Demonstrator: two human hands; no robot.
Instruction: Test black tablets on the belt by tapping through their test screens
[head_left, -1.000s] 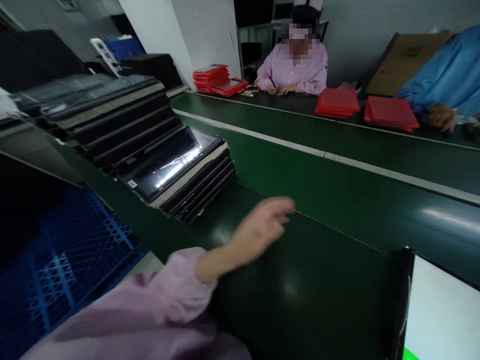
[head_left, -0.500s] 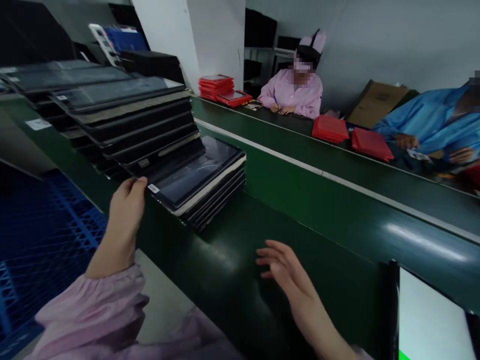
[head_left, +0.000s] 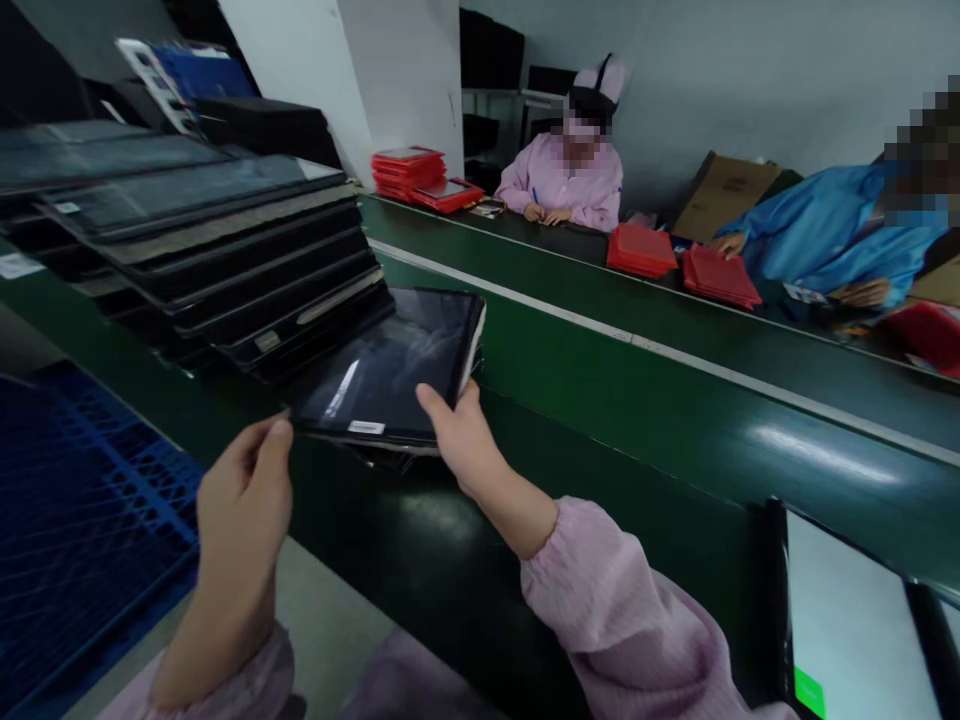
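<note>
A glossy black screen panel (head_left: pixel 390 370) with a small white label on its near edge lies tilted over the short stack it tops. My right hand (head_left: pixel 469 435) grips its near right corner, thumb on the glass and the other fingers round the side. At the near left corner, my left hand (head_left: pixel 251 480) pinches the edge between thumb and fingers. Under the panel, the lower part of the short stack (head_left: pixel 386 458) is mostly hidden. A taller stack of black panels (head_left: pixel 285 270) rises just behind and left of it.
On the green bench (head_left: pixel 600 560) at right lies a light-faced panel (head_left: pixel 855 610) with a green patch. Across the bench sit two people, one in pink (head_left: pixel 570 180) and one in blue (head_left: pixel 832 230), near red piles (head_left: pixel 641 250). A blue crate (head_left: pixel 97 520) stands at lower left.
My right hand has moved left from above the bench and taken hold of the panel's right corner. The top panel has turned and shifted on its stack. My left hand stays at its corner.
</note>
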